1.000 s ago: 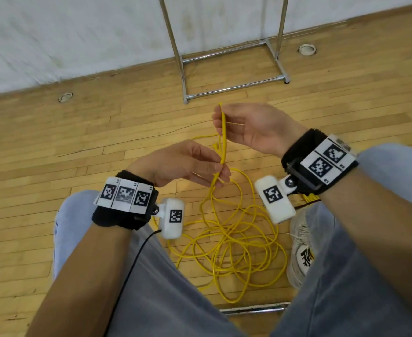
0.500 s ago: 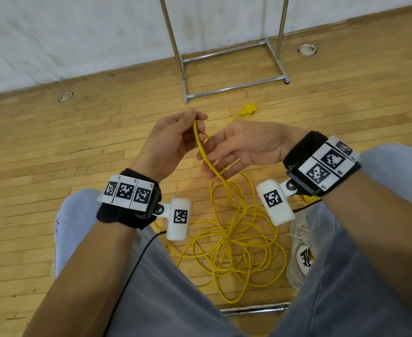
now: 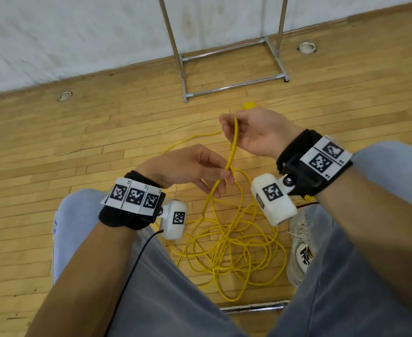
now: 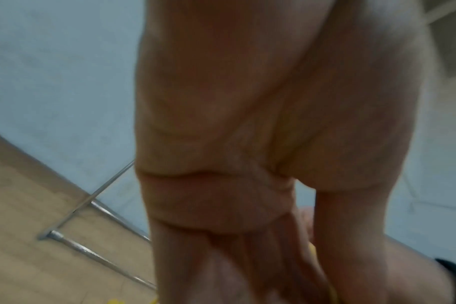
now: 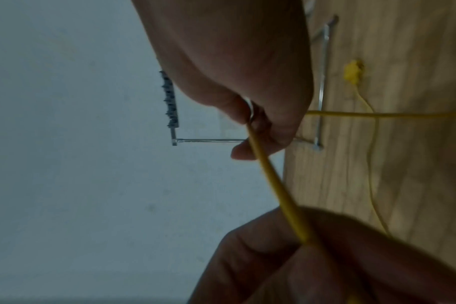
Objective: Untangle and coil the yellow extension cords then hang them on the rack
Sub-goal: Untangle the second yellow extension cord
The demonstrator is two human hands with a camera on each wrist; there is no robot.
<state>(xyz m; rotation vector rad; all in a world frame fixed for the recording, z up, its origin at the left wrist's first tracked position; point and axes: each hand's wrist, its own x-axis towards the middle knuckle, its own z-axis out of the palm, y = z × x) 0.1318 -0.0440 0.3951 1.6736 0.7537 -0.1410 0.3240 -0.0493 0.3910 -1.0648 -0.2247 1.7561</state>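
A thin yellow extension cord (image 3: 232, 147) runs taut between my two hands above the floor. My right hand (image 3: 234, 128) pinches its upper part, seen close in the right wrist view (image 5: 253, 121). Lower and to the left, my left hand (image 3: 220, 176) pinches the same strand between thumb and fingers. Below the hands the rest of the cord lies in a tangled pile (image 3: 231, 246) between my knees. Its yellow plug (image 3: 248, 105) rests on the floor just past my right hand. The metal rack (image 3: 231, 69) stands by the wall ahead. The left wrist view is blurred and shows mostly my palm.
I sit with grey-trousered knees on either side of the pile, and a white shoe (image 3: 299, 249) stands beside it at the right. A metal bar (image 3: 253, 306) lies on the wooden floor near my seat. Two round floor sockets (image 3: 65, 96) sit by the white wall.
My left hand dropped from beside the right hand and slid down the cord to pinch it lower. My right hand rose and closed on the upper strand, pulling it taut.
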